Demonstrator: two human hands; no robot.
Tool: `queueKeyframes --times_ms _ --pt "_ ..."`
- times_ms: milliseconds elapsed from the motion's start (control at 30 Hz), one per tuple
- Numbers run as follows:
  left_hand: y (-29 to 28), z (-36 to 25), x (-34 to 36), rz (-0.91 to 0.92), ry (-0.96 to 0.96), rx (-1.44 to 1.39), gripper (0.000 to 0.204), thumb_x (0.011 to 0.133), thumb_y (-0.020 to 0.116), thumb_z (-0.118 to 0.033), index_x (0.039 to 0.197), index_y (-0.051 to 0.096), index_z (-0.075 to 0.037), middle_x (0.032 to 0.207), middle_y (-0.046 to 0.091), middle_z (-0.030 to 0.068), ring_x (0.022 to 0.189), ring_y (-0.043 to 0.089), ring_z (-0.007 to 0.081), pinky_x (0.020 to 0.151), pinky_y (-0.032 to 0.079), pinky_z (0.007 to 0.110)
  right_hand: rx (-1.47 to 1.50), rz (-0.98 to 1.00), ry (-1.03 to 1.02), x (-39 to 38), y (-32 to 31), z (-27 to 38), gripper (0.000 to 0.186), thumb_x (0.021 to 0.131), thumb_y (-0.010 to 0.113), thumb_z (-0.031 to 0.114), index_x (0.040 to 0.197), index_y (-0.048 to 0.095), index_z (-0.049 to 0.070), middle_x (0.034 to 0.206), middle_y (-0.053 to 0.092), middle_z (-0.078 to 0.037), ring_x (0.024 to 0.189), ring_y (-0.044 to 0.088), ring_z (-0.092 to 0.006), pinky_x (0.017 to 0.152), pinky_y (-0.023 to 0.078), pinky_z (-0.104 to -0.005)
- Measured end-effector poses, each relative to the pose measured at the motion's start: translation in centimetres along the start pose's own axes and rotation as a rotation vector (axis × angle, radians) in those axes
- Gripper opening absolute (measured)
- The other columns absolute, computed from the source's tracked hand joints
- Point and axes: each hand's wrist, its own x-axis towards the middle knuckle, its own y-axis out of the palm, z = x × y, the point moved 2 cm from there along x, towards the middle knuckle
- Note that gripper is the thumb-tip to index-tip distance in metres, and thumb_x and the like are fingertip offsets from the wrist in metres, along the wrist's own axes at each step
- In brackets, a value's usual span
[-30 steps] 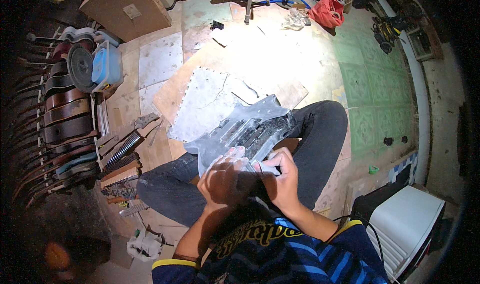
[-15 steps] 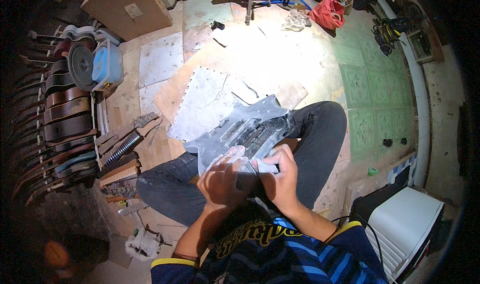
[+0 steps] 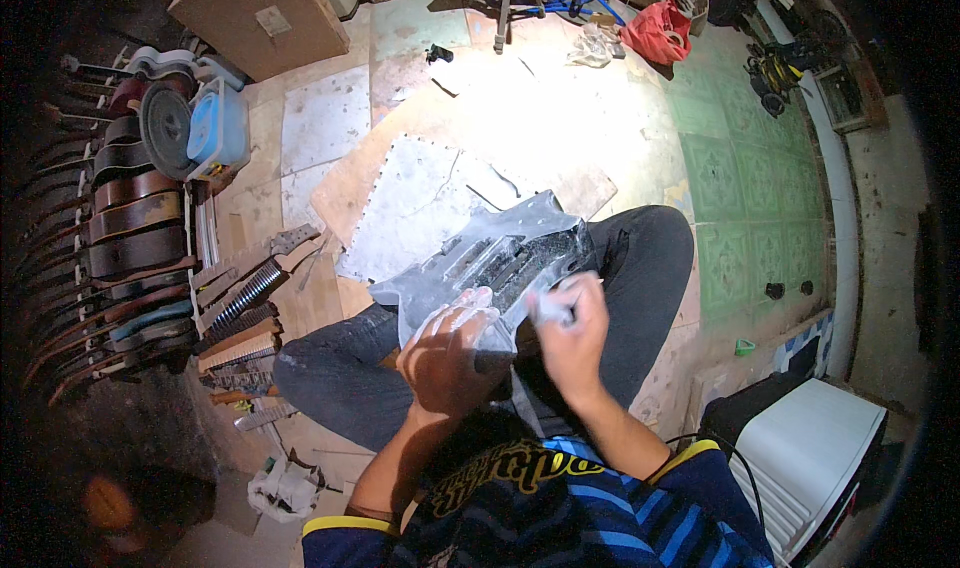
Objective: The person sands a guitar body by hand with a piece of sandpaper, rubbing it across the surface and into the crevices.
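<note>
Across my crossed legs lies a grey, dust-covered electric guitar body [image 3: 535,223] with routed cavities and pointed horns. My left hand [image 3: 450,353] is closed on its near edge, white dust on the fingertips. At the right part of that near edge is my right hand [image 3: 575,333], its fingers curled and blurred by motion. A small greyish folded piece, apparently sandpaper [image 3: 553,310], is pinched in it. My palm and fingers hide part of that piece.
A white sheet [image 3: 400,203] lies on brown board in front of me. Several guitars [image 3: 135,238] line the left side, beside a clear tub with a blue container [image 3: 205,128]. Files and a brush-like tool [image 3: 250,293] lie by my left knee. A white boxy appliance [image 3: 810,458] stands at right.
My right hand has moved up and to the right along the guitar body's edge, carrying the sandpaper. My left hand keeps its hold, and the body stays nearly in place.
</note>
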Motion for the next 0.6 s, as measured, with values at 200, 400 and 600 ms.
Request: queueKeyframes --times_ms 200,400,600 --pt "0.9 0.6 -1.4 0.018 -0.006 0.029 0.051 0.074 0.087 -0.03 0.118 0.069 -0.012 0.12 0.076 0.0113 0.107 0.075 0.0297 0.094 0.059 0.042 0.09 0.036 0.124 -1.2 -0.1 -0.1 0.027 0.08 0.084 0.004 0.08 0.057 0.003 0.084 0.052 -0.01 0.076 0.053 -0.0243 0.071 0.043 -0.0353" --pt "0.4 0.1 -0.8 0.013 -0.05 0.062 0.048 0.074 0.088 -0.033 0.114 0.071 -0.012 0.118 0.076 0.0111 0.106 0.075 0.0294 0.094 0.059 0.042 0.143 0.071 0.069 -1.9 0.3 0.2 0.027 0.085 0.083 0.006 0.079 0.057 0.004 0.081 0.051 -0.007 0.074 0.051 -0.0199 0.069 0.043 -0.0336" --pt "-0.4 0.3 0.2 0.029 -0.101 -0.022 0.05 0.068 0.089 -0.034 0.109 0.074 -0.01 0.117 0.076 0.0144 0.103 0.075 0.0323 0.09 0.06 0.042 0.181 0.024 0.125 -1.5 0.6 -0.2 0.03 0.085 0.084 0.008 0.079 0.055 0.004 0.082 0.053 -0.008 0.074 0.05 -0.0192 0.067 0.042 -0.0339"
